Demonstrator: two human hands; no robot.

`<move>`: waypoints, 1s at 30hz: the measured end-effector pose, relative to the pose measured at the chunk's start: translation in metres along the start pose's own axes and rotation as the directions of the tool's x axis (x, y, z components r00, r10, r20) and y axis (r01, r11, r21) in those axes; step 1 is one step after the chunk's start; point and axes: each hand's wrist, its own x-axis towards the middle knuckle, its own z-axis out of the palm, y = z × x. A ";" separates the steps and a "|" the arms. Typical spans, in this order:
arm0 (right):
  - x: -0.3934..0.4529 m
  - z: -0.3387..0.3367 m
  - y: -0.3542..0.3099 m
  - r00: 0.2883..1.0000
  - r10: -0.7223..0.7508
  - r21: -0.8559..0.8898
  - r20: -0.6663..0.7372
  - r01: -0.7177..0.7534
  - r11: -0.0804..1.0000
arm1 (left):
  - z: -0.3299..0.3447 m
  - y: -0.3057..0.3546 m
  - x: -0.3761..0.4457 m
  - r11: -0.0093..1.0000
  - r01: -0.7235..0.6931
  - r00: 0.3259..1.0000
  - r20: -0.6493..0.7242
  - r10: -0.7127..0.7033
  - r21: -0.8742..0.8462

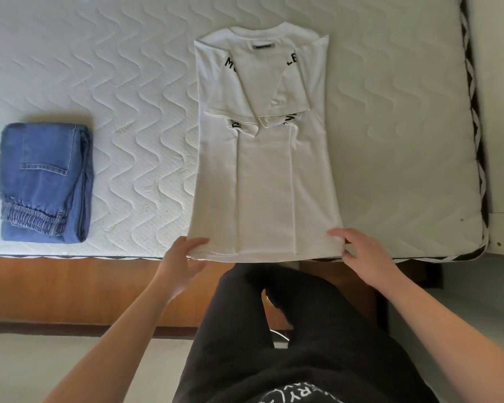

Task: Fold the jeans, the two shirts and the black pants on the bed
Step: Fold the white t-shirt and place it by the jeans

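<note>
White T-shirt (pixel 262 158) flat on the mattress (pixel 128 68), sides and sleeves folded in, hem at six o'clock by the bed edge. Left hand (pixel 184 263) pinching the hem corner at seven o'clock; right hand (pixel 361 257) gripping the corner at five. Folded jeans (pixel 45 181) parked at nine o'clock. Risk ahead: uneven lift, and the tucked sleeves slip out or the fold skews. Fingertips under the cloth hidden; chest lettering mostly covered; second shirt and black pants nowhere in view.
</note>
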 end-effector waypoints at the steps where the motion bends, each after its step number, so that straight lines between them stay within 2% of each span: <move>1: -0.001 -0.004 -0.002 0.995 -0.051 -0.110 -0.081 0.042 0.993 | -0.004 0.004 -0.001 0.999 -0.029 0.996 -0.085 0.032 0.041; 4: -0.004 -0.012 -0.006 0.935 -0.225 -0.320 -0.273 0.132 0.938 | -0.017 0.014 -0.008 0.988 -0.126 0.952 -0.270 0.146 0.091; 7: -0.012 -0.021 -0.010 0.849 -0.341 -0.372 -0.404 0.189 0.909 | -0.023 0.018 -0.016 0.947 -0.212 0.885 -0.365 0.291 0.241; 9: -0.023 -0.030 -0.015 0.810 -0.394 -0.359 -0.435 0.245 0.901 | -0.029 0.025 -0.027 0.907 -0.239 0.846 -0.385 0.369 0.346; 11: -0.037 -0.038 -0.020 0.804 -0.413 -0.302 -0.428 0.303 0.904 | -0.038 0.027 -0.041 0.863 -0.325 0.824 -0.331 0.459 0.388; 13: -0.057 -0.047 -0.027 0.818 -0.367 -0.227 -0.444 0.293 0.929 | -0.048 0.027 -0.061 0.842 -0.411 0.822 -0.256 0.508 0.350; 16: -0.085 -0.055 -0.035 0.829 -0.308 -0.189 -0.466 0.247 0.950 | -0.069 0.031 -0.089 0.897 -0.366 0.890 -0.191 0.415 0.246; 19: -0.097 -0.061 -0.044 0.847 -0.281 -0.129 -0.451 0.249 0.960 | -0.087 0.043 -0.092 0.893 -0.399 0.901 -0.091 0.424 0.209; 24: -0.063 -0.079 -0.068 0.854 -0.259 -0.036 -0.452 0.272 0.962 | -0.116 0.075 -0.040 0.862 -0.489 0.867 -0.029 0.497 0.130; 27: -0.030 -0.097 -0.086 0.841 -0.247 0.003 -0.481 0.284 0.959 | -0.134 0.094 0.001 0.881 -0.463 0.885 -0.004 0.466 0.098; 30: 0.005 -0.121 -0.108 0.879 -0.237 0.036 -0.414 0.276 0.960 | -0.156 0.106 0.044 0.883 -0.445 0.896 0.077 0.438 0.147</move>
